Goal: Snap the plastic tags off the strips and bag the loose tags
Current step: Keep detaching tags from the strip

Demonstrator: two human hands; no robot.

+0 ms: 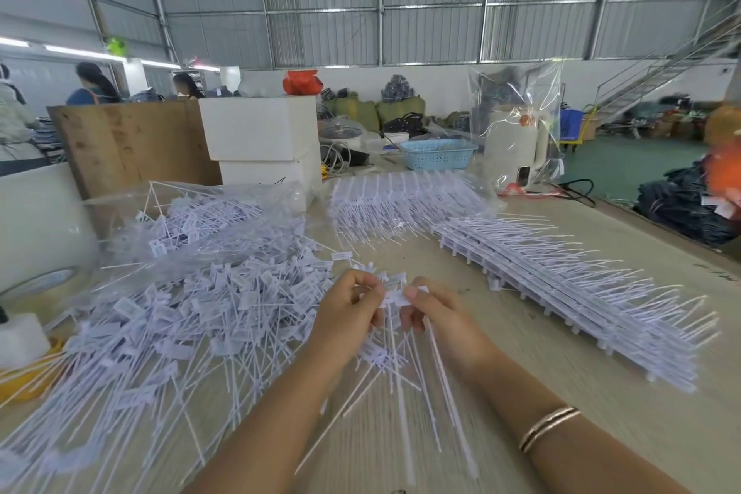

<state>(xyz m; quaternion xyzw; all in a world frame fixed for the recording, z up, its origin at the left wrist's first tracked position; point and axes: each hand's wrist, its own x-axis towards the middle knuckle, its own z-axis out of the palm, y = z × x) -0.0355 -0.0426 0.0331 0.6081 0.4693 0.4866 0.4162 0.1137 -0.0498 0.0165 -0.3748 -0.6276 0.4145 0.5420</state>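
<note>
Both hands meet over the table's middle on a strip of white plastic tags (pixel 395 295). My left hand (pixel 353 309) grips the strip's left part with curled fingers. My right hand (pixel 431 309) pinches a tag at the strip's right end, thumb on top. The tags' thin tails hang down between my wrists. A big heap of loose tags (pixel 192 317) covers the table to the left. Beyond it a clear plastic bag (pixel 200 225) holds more loose tags. Whole strips (pixel 569 293) lie stacked in a long row on the right, and more (pixel 401 205) lie behind in clear wrapping.
Two white boxes (pixel 260 140) stand stacked at the back, beside a wooden board (pixel 128 140). A blue basket (pixel 437 152) and a white kettle in plastic (pixel 513 148) stand behind the strips. The table's right edge (pixel 661 229) drops to folded clothes. People work at far left.
</note>
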